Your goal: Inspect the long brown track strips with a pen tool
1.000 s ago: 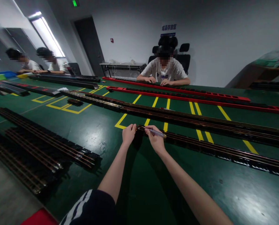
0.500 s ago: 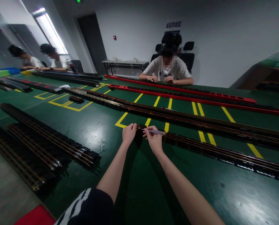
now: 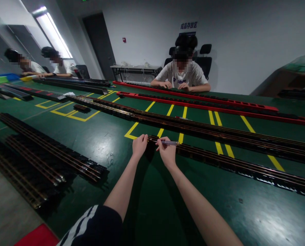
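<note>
A long black rail with copper-coloured strips runs from between my hands toward the right edge. My left hand is closed at its near left end, thumb and fingers pinched on that end. My right hand grips a slim pen-like tool with a translucent, purplish body. The tool lies almost level, its back end pointing right and its front end toward the rail's end by my left fingers. I cannot make out the tool's tip or whether it touches the rail.
Longer copper-striped rails lie just beyond my hands. Several shorter black rails rest at the left. Red rails lie before a co-worker across the green table. Two more people sit at the far left.
The whole view shifts slightly to the left. Both hands keep their place at the rail's end, and the pen-like tool stays in my right hand at nearly the same angle.
</note>
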Demonstrator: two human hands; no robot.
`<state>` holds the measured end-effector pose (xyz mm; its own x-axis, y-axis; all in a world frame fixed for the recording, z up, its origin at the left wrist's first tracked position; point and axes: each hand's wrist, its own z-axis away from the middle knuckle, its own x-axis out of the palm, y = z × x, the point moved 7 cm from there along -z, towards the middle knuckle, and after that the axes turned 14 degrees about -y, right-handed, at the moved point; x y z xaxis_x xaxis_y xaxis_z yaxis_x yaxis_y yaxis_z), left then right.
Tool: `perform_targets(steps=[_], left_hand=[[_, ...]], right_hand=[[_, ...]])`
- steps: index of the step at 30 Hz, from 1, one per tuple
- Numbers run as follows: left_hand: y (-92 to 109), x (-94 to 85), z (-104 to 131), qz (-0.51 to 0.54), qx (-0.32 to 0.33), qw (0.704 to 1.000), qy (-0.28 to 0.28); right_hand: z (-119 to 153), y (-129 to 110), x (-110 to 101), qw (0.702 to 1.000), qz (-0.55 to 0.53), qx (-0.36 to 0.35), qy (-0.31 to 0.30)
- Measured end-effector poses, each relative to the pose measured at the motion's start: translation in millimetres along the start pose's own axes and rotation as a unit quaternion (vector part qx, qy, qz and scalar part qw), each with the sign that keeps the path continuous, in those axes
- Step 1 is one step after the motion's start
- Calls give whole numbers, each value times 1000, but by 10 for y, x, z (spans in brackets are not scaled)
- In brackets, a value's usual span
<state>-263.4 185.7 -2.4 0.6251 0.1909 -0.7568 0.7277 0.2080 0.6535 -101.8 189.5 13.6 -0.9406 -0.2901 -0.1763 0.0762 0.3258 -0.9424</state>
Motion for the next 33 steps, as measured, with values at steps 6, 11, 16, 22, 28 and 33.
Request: perform_targets(steps=[6,11,16,22,28,33], left_hand=[[23,-5,1,-16,3,1000,1],[29,-2,-3,-46,-13,999,0],[50,-8,6,-39,-8,999,-4],[72,-22,37,-36,-9,999,-1],[79,-24,47,-37,-9,999,-4],[63,-16,35,-40,-3,999,-1]], right_hand=[[8,7,-12,1000,13,-3,-3],[10,19,-5,1000,15,-9,-22],[15,16,-9,999,14,-4,-28],[41,-6,-53,999,51,-19,6],[64,-34,-112,996,84,-16,35],[53,-44,-98,997,76,-12,13]])
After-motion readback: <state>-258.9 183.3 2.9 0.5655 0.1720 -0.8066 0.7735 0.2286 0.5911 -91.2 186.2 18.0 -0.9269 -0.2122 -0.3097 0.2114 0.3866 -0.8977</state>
